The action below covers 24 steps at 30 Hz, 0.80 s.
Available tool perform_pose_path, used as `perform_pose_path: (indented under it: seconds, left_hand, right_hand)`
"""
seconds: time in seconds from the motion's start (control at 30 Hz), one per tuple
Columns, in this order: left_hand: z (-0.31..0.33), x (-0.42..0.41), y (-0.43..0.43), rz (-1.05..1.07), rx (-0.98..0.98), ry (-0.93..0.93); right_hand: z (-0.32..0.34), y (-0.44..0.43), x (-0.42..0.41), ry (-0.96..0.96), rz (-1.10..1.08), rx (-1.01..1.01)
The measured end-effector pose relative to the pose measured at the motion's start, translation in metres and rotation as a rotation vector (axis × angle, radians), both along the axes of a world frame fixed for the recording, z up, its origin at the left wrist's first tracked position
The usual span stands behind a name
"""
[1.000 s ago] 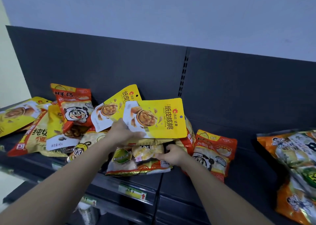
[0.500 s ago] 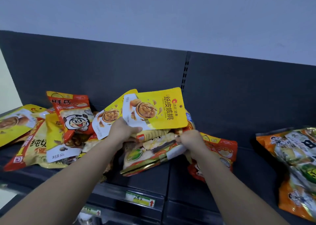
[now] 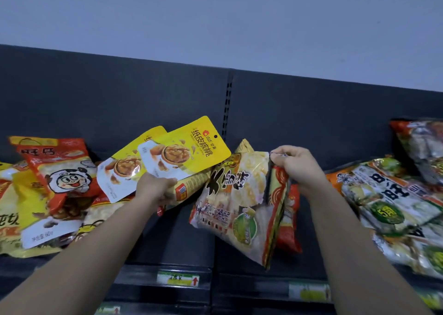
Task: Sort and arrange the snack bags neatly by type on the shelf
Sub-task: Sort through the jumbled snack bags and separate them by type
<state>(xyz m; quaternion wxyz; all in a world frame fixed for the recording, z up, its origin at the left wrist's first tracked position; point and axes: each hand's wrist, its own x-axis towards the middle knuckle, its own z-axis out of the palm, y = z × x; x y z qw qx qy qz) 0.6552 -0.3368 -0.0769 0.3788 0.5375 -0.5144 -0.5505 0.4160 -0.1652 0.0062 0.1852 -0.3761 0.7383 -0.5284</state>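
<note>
My left hand (image 3: 155,189) grips two yellow walnut bags (image 3: 184,154) by their lower edges, fanned upward over the shelf. My right hand (image 3: 296,166) pinches the top corner of a big clear rice-cracker bag (image 3: 237,202) with red trim, which hangs tilted above the dark shelf (image 3: 172,240). A red bag (image 3: 288,228) lies behind it. To the left lies a mixed pile with a red cartoon-face bag (image 3: 60,171) and yellow bags (image 3: 21,209). At the right lies a stack of similar rice-cracker bags (image 3: 393,204).
A dark back panel (image 3: 119,99) with a slotted upright (image 3: 227,103) rises behind the shelf. Price labels (image 3: 178,280) sit on the shelf's front edge. Another shelf edge shows below.
My right hand has lifted the rice-cracker bag out of the pile and moved it right, so it now hangs upright. My left hand has tilted the walnut bags slightly. The view has shifted right.
</note>
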Motion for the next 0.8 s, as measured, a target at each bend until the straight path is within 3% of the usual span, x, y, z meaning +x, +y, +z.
perform_pose_path:
  seconds: [0.13,0.27,0.43,0.57,0.67,0.73,0.8]
  left_hand:
    - [0.0,-0.005,-0.002,0.077,-0.212,-0.266]
    - [0.003,-0.019,0.006,0.196,-0.454,-0.366]
    - [0.001,-0.039,0.011,0.104,-0.377,-0.32]
    - [-0.001,-0.055,0.026,0.187,-0.456,-0.497]
    - [-0.001,-0.07,0.039,0.23,-0.776,-0.576]
    - [-0.005,-0.08,0.041,0.123,-1.094,-0.819]
    - [-0.005,-0.092,0.051,-0.149,-1.371,-1.133]
  right_hand:
    - [0.005,0.016,-0.012,-0.13,-0.133,-0.145]
    - [0.007,0.024,-0.021,-0.229,-0.323,-0.348]
    - [-0.004,0.034,-0.043,-0.246,-0.59,-0.524]
    - [-0.011,0.046,-0.058,-0.155,-0.768,-0.573]
    - [-0.019,0.056,-0.067,-0.058,-0.842,-0.515]
    - [-0.025,0.061,-0.072,-0.009,-0.885,-0.492]
    - [-0.029,0.066,-0.077,0.024,-0.91,-0.479]
